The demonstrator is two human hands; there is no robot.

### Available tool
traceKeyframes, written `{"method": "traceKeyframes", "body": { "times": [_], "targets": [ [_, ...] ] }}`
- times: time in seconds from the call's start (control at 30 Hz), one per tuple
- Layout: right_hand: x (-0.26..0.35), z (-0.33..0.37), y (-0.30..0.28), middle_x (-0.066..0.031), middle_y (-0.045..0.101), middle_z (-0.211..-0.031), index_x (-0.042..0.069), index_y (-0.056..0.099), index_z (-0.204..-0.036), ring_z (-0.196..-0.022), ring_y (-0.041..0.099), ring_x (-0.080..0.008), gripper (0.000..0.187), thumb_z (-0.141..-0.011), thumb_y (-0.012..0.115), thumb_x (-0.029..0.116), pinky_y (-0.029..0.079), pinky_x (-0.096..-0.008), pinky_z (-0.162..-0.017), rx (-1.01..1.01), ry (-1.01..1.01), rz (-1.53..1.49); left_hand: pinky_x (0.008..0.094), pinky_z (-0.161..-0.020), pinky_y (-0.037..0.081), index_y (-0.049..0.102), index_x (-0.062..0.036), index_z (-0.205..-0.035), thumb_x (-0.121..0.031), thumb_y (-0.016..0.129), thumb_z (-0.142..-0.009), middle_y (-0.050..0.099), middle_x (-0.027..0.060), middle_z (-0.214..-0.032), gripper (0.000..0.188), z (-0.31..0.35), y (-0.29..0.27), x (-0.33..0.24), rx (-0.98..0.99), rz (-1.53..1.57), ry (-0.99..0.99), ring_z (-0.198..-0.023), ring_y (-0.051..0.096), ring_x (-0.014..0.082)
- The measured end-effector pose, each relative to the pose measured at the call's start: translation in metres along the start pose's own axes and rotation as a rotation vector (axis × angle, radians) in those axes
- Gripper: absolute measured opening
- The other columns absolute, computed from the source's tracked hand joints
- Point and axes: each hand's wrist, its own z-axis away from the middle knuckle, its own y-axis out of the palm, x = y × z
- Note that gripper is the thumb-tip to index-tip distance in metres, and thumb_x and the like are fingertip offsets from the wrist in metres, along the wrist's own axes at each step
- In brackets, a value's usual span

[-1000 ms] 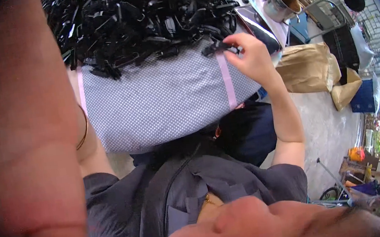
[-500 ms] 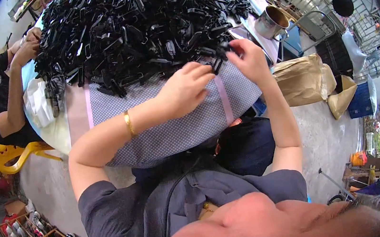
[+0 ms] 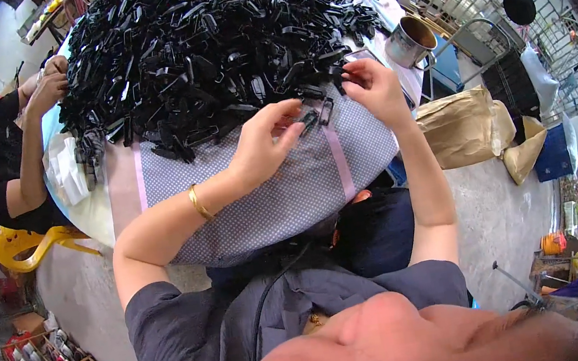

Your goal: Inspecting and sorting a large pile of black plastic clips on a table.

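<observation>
A large heap of glossy black plastic pieces [image 3: 214, 51], small and elongated, covers much of the round table. My left hand [image 3: 266, 143], with a gold bracelet at its wrist, is over the near edge of the heap, thumb and fingers apart. Just beyond its fingertips is a small dark piece [image 3: 308, 122]; whether they touch it I cannot tell. Beside that, a black frame-like piece [image 3: 326, 111] lies on the dotted grey cloth [image 3: 255, 199]. My right hand [image 3: 376, 92] pinches a black plastic piece [image 3: 338, 79] at the heap's right edge.
At the left of the table another person [image 3: 28, 142] works at the heap. A metal mug [image 3: 408, 44] stands on the right side, past my right hand. Brown paper bags [image 3: 468, 126] are on the floor at right. A yellow chair [image 3: 27, 244] stands at left.
My left hand has moved slightly left and its thumb has parted from the fingers. My right hand has shifted a little. A frame-like piece now shows on the cloth between the hands.
</observation>
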Motion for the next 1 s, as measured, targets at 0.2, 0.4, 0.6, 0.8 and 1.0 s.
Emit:
{"method": "traceKeyframes", "body": {
  "times": [0.2, 0.4, 0.6, 0.8, 1.0],
  "targets": [
    [0.034, 0.038, 0.039, -0.0071, 0.062, -0.096, -0.003, 0.055, -0.108, -0.084, 0.059, -0.0116, 0.032, -0.077, 0.064, 0.004, 0.049, -0.0251, -0.075, 0.290, 0.105, -0.575, 0.0327, -0.083, 0.052, 0.045, -0.0009, -0.127, -0.011, 0.051, -0.091, 0.056, 0.0093, -0.114, 0.038, 0.006, 0.004, 0.000, 0.030, 0.793, -0.274, -0.097, 0.059, 0.0167],
    [0.040, 0.035, 0.026, 0.0026, 0.058, -0.077, 0.003, 0.066, -0.094, -0.061, 0.050, -0.0064, 0.019, -0.075, 0.068, 0.006, 0.040, -0.0191, -0.056, 0.037, -0.372, 0.082, 0.0265, -0.072, 0.053, 0.053, -0.0010, -0.116, -0.009, 0.054, -0.089, 0.061, 0.0063, -0.100, 0.028, 0.006, 0.002, 0.011, -0.008, 0.742, -0.412, -0.082, 0.060, 0.0130],
    [0.040, 0.042, 0.018, 0.0027, 0.058, -0.071, 0.001, 0.061, -0.106, -0.065, 0.053, -0.0041, 0.026, -0.080, 0.061, 0.001, 0.042, -0.0174, -0.059, 0.280, 0.003, -0.253, 0.0219, -0.065, 0.051, 0.056, -0.0029, -0.110, -0.011, 0.059, -0.087, 0.063, 0.0034, -0.092, 0.025, 0.007, 0.000, 0.014, -0.029, 0.715, -0.431, -0.075, 0.059, 0.0085],
    [0.034, 0.043, 0.029, -0.0066, 0.062, -0.088, -0.002, 0.056, -0.098, -0.081, 0.061, -0.0121, 0.017, -0.081, 0.056, -0.002, 0.049, -0.0246, -0.074, 0.246, -0.174, -0.270, 0.0222, -0.068, 0.051, 0.057, -0.0039, -0.112, -0.008, 0.061, -0.084, 0.063, 0.0034, -0.092, 0.028, 0.007, 0.002, 0.006, -0.005, 0.700, -0.369, -0.080, 0.059, 0.0087],
    [0.043, 0.049, 0.037, -0.0075, 0.064, -0.083, -0.002, 0.057, -0.101, -0.077, 0.062, -0.0127, 0.026, -0.076, 0.065, 0.001, 0.050, -0.0255, -0.069, 0.170, -0.163, -0.137, 0.0220, -0.071, 0.050, 0.058, -0.0031, -0.114, -0.003, 0.062, -0.082, 0.063, 0.0041, -0.095, 0.032, 0.009, 0.002, 0.006, -0.057, 0.680, -0.325, -0.082, 0.059, 0.0093]
  ]
}}
